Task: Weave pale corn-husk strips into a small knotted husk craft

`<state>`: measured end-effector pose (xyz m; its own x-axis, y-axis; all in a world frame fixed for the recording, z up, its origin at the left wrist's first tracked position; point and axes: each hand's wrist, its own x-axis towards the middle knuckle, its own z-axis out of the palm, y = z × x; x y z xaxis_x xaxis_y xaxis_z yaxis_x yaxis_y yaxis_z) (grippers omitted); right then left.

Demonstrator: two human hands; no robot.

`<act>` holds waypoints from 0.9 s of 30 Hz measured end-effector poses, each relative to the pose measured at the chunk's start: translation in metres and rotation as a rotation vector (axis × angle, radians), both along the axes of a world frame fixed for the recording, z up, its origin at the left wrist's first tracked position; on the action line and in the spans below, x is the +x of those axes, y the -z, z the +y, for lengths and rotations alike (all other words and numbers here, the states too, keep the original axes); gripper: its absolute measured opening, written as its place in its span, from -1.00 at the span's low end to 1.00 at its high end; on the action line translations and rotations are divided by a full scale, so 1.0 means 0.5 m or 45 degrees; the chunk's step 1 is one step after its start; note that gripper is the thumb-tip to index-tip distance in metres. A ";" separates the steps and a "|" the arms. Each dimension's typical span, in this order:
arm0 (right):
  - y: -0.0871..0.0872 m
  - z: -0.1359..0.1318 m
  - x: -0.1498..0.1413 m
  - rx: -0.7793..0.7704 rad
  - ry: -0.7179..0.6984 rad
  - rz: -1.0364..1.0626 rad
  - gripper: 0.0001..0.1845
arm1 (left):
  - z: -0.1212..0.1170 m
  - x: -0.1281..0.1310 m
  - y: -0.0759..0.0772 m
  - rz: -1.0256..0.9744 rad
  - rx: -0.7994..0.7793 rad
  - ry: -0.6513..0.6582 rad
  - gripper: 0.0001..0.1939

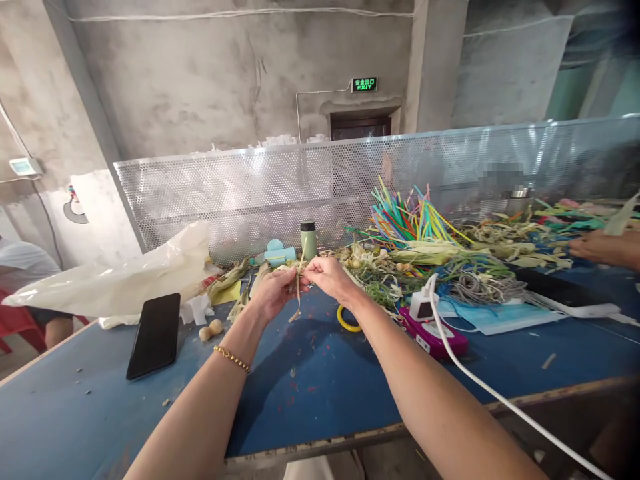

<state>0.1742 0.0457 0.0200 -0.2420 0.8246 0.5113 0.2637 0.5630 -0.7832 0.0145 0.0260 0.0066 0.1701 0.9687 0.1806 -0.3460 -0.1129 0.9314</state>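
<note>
Both of my hands meet above the middle of the blue table (200, 393). My left hand (273, 292), with a gold bead bracelet at its wrist, is closed around a pale dried husk strip (299, 300) whose loose end hangs down. My right hand (327, 277) pinches the same strip close to my left fingertips. A thin end of it sticks up between the hands. What else lies inside my fingers is hidden. Behind them stands a green bottle (309, 241) with a black lid. A yellow ring (348, 320) lies under my right wrist.
A black phone (154, 335) and two small wooden balls (211, 329) lie on the left. On the right are colourful stems (410, 217), husks, a purple device (435, 333), a white cable (480, 393) and a blue mask (505, 317). Another person's hand (607, 248) is at far right.
</note>
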 end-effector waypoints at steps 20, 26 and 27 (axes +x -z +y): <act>-0.008 -0.013 -0.001 -0.066 -0.043 -0.019 -0.81 | -0.004 0.009 -0.003 -0.058 0.009 -0.207 -0.78; 0.000 -0.005 0.001 -0.009 0.054 -0.116 -0.74 | 0.001 0.005 0.004 -0.041 0.018 -0.162 -0.79; 0.001 -0.003 0.003 0.013 0.058 -0.119 -0.70 | 0.001 0.005 0.007 -0.031 0.026 -0.142 -0.79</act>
<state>0.1755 0.0444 0.0193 -0.2517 0.8308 0.4964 0.3610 0.5565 -0.7483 0.0172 0.0267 0.0032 0.0564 0.9775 0.2034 -0.3529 -0.1710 0.9199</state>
